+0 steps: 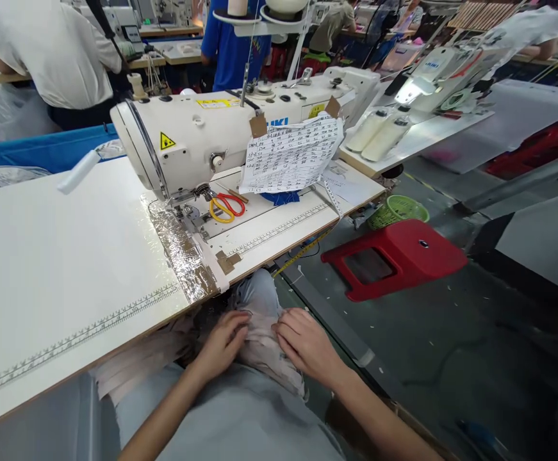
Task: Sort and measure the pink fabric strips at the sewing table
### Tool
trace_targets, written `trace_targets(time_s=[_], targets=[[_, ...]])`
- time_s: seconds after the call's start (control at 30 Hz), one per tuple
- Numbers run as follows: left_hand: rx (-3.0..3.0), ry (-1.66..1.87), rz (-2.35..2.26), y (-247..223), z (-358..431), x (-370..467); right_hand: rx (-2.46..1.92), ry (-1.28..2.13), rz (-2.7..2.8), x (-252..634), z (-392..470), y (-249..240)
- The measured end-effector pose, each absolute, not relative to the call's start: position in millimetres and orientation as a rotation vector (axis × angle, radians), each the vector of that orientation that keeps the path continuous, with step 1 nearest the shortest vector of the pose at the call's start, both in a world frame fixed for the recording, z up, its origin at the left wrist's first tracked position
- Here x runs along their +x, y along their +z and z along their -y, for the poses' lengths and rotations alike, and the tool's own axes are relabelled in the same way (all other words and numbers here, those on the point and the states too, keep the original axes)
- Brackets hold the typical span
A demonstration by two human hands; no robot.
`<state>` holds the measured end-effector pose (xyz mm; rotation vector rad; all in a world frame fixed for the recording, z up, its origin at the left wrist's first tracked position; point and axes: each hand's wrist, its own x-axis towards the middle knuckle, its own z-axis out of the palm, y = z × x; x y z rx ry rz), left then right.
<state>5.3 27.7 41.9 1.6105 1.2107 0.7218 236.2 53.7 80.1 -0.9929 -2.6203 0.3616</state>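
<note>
Pale pinkish fabric [262, 339] lies bunched across my lap, below the front edge of the sewing table. My left hand [223, 339] has its fingers curled onto the left side of this cloth, thumb and fingertips close together. On the cloth's right side, my right hand [307, 342] grips with bent fingers; its fingertips are partly hidden in the folds. More of the same fabric hangs at the left under the table edge. Above my hands stands a white sewing machine [196, 137], and no cloth shows under its needle area.
Red-and-yellow-handled scissors [228, 206] lie beside the machine bed. A handwritten sheet [293, 153] hangs on the machine. Printed rulers run along the white tabletop [57, 256]. To the right are a red stool [398, 256] and a green basket [401, 211]. Other people sit behind.
</note>
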Motion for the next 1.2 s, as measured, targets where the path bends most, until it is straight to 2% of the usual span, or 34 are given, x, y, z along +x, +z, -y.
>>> trace_targets(time_s=[0.13, 0.23, 0.33, 0.57, 0.73, 0.97, 1.2], targets=[[1.729, 0.476, -1.134, 8.9, -51.1, 36.6, -1.271, 0.491, 2.645, 240.4, -54.8, 81.5], [1.787, 0.37, -1.173, -10.2, -56.8, 44.8, -1.579, 0.68, 2.673, 245.1, -56.6, 59.3], [1.815, 0.289, -1.237, -16.8, -57.4, 45.7, -1.701, 0.784, 2.672, 246.8, -58.2, 34.5], [1.852, 0.263, -1.227, -11.7, -54.3, 47.1, -1.514, 0.805, 2.794, 239.6, -63.6, 24.1], [1.846, 0.275, -1.2, -0.3, -50.6, 46.4, -1.353, 0.8, 2.851, 239.9, -68.3, 43.0], [1.899, 0.221, -1.089, 25.6, -51.6, 47.6, -1.378, 0.833, 2.795, 243.9, -78.6, 76.4], [1.85, 0.13, -1.243, 5.0, -58.5, 58.8, -1.409, 0.952, 2.922, 246.3, -87.1, 40.9]])
